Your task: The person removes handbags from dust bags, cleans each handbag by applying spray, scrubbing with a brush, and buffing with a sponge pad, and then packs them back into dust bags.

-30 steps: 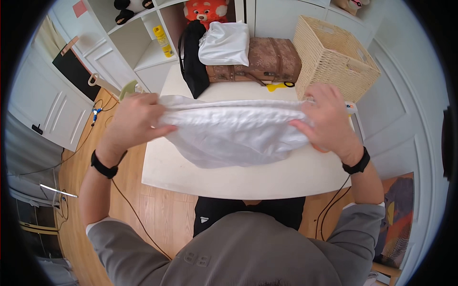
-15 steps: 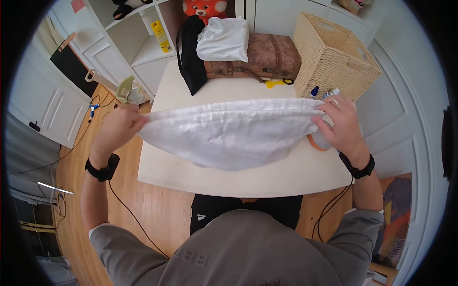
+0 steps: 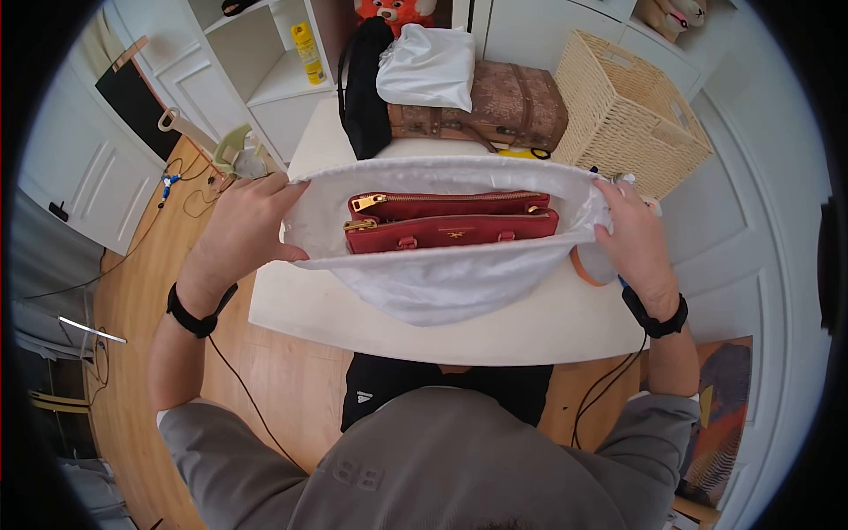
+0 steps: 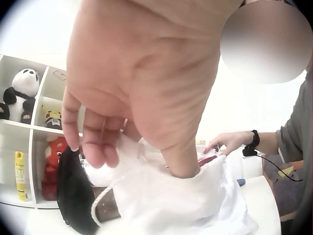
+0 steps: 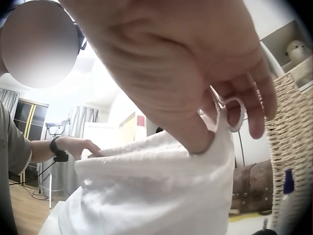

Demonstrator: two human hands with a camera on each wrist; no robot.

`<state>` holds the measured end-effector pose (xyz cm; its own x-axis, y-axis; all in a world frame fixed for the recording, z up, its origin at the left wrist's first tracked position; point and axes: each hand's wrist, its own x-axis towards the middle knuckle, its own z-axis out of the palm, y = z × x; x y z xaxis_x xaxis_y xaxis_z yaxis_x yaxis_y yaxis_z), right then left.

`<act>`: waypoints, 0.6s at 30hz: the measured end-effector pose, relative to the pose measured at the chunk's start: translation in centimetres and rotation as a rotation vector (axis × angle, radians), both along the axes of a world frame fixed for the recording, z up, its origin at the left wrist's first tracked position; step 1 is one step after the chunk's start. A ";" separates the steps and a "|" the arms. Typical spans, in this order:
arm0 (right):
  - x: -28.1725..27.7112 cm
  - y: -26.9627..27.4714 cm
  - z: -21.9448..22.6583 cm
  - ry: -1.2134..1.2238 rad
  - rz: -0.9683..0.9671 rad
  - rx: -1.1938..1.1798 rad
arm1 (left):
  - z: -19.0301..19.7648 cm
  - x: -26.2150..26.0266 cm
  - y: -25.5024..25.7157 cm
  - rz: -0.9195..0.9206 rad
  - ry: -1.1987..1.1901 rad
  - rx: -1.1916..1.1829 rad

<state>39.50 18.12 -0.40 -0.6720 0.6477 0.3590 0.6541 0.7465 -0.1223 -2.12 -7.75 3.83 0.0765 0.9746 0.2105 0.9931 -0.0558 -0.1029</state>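
A white drawstring dust bag [image 3: 420, 291] stands over the table with its mouth spread wide. Inside it lies a red handbag [image 3: 450, 231] with gold zippers, its top showing and its lower part hidden. My left hand [image 3: 238, 223] holds the left end of the mouth, thumb at the near rim and fingers at the far rim. At the right end, my right hand [image 3: 634, 238] holds the rim the same way. Both wrist views show a thumb hooked inside the cloth. A white cord [image 4: 101, 200] hangs at the left end; a cord loop [image 5: 237, 115] sits by my right fingers.
Behind the dust bag are a brown patterned case [image 3: 517, 106], a folded white cloth [image 3: 428, 66], a black bag [image 3: 364, 88] and a wicker basket [image 3: 609, 115]. A bottle with a blue cap [image 5: 288, 196] stands by the basket. The white table's [image 3: 300, 309] front edge is near my body.
The mouth of the dust bag, earlier drawn flat between my hands, is now spread apart, and the red handbag inside has come into view. My hands have tilted the opening toward me.
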 end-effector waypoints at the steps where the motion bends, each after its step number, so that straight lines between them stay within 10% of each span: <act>1: -0.2 -0.3 -0.1 -0.007 0.042 -0.036 | -0.2 0.1 0.2 -0.001 -0.003 -0.001; 12: -2.4 0.3 -6.3 -0.471 0.127 -0.253 | -9.2 -1.4 3.8 0.080 -0.058 -0.809; 18: -1.1 -0.4 -5.7 -0.413 0.190 -0.463 | -10.8 -1.3 1.2 -0.040 -0.149 -0.516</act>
<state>38.40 17.71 -6.05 -0.8131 0.5297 -0.2415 0.5779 0.7843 -0.2256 -3.38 -6.51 -6.95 0.1213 0.9513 -0.2832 0.9910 -0.0999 0.0892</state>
